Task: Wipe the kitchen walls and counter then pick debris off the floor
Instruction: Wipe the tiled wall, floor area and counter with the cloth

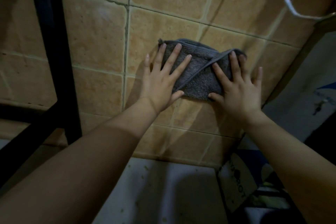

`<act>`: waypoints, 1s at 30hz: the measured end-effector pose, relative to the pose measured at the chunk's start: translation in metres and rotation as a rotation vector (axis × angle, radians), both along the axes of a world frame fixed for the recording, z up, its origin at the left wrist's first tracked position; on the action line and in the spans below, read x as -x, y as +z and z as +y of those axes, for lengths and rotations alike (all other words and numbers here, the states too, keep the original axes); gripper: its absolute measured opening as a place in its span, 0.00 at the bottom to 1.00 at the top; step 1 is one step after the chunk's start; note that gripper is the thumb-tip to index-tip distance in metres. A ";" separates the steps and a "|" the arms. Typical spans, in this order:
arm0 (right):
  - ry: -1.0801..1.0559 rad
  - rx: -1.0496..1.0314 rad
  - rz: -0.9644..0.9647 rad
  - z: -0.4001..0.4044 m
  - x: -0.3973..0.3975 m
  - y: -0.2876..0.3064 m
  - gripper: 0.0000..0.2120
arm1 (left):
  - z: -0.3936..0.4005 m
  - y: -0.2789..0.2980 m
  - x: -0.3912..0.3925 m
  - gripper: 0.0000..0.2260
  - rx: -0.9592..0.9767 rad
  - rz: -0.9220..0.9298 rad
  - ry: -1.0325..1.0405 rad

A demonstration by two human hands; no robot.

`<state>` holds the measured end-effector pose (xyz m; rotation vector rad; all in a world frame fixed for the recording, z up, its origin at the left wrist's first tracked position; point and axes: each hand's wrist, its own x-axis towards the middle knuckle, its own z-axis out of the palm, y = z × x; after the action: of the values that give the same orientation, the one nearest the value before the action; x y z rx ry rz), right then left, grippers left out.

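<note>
Pressing grey cloth (196,71) flat against tiled wall (98,42)

Tan tiled wall (101,45) carries folded grey cloth (198,72), pressed flat against it. Below wall, pale floor (163,196) strewn with small specks of debris (145,168). Printed cardboard box (236,183) stands on floor at right.

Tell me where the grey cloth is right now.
In the head view the cloth is slightly right of centre, pressed flat against the tiled wall under both hands: left hand on its left part, right hand on its right.
</note>
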<state>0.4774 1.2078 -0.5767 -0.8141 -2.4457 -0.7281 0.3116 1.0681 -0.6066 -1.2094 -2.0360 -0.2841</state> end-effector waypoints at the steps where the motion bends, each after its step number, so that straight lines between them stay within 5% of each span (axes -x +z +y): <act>1: -0.006 0.006 0.000 0.000 -0.001 -0.002 0.39 | 0.000 -0.002 0.000 0.43 0.000 0.012 0.001; 21: 0.016 0.033 -0.035 -0.025 0.025 -0.049 0.42 | -0.027 -0.051 0.028 0.41 0.014 0.002 0.029; 30: 0.205 -0.109 0.069 -0.050 0.078 -0.088 0.49 | -0.071 -0.082 0.073 0.43 0.045 0.003 0.143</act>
<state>0.3997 1.1578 -0.6648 -0.5296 -2.3609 -0.7353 0.2385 0.9971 -0.6890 -1.0835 -2.1242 -0.1681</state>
